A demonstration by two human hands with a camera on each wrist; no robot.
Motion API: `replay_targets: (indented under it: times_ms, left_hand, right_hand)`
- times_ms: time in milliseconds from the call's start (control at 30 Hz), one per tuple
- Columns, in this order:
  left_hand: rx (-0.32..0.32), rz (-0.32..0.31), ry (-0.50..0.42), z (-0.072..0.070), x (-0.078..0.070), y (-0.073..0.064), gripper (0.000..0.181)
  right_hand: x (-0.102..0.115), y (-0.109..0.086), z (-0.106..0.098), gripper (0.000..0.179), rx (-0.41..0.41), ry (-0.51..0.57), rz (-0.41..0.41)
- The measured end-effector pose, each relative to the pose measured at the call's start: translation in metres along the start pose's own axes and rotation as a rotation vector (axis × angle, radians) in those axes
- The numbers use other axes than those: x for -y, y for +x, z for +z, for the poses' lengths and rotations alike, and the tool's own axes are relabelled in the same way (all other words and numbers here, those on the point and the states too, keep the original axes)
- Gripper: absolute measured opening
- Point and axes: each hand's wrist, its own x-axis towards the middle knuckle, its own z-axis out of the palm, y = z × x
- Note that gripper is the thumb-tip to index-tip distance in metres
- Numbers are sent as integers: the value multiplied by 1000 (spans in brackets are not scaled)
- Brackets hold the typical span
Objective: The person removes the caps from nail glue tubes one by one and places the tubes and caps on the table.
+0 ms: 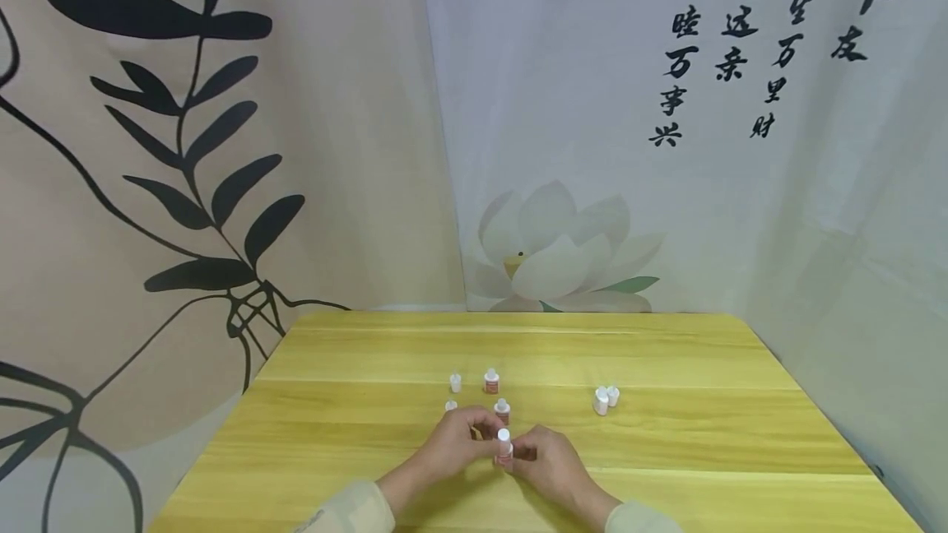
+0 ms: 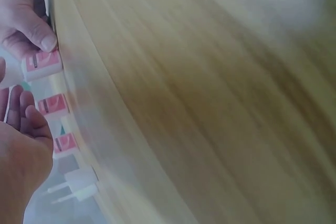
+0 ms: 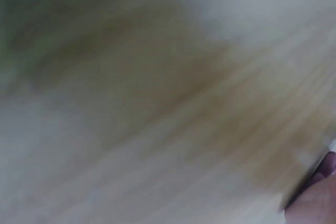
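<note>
A small bottle with a red-and-white label (image 1: 504,459) stands upright on the table between both hands, a tall white cap (image 1: 504,435) on its top. My right hand (image 1: 551,463) pinches the bottle low on its side; in the left wrist view its thumb (image 2: 42,35) lies against the red label. From the other side my left hand (image 1: 459,438) holds the cap between thumb and fingers, the contact partly hidden. Just behind stand two similar bottles, a nearer one (image 1: 502,411) and a farther one (image 1: 492,382). Only a hand's edge (image 3: 312,203) shows in the right wrist view.
Left of the bottles stand two small white pieces, the farther (image 1: 455,382) and the nearer (image 1: 450,405), partly behind my left hand. Two more white pieces (image 1: 601,401) stand together on the right. The wooden table (image 1: 370,352) ends at a printed curtain (image 1: 370,146).
</note>
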Motion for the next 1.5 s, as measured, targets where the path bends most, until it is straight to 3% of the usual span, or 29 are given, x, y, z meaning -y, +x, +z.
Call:
replay_targets:
  times_ms: [333,600,900,1300,1500]
  left_hand:
    - [13,38,19,-3,3,0,16]
    - [-12,10,14,0,7,1,11]
    - [-13,45,18,-1,5,1,21]
    - [-4,27,35,0,5,2,11]
    - [-2,30,41,-2,4,2,22]
  right_hand:
    - [0,1,0,15,-5,19,13]
    - [1,1,0,11,0,37,2]
    - [0,1,1,11,-12,4,-12]
    - [-1,0,1,13,-1,-12,-1]
    - [-1,1,1,14,1,-8,0]
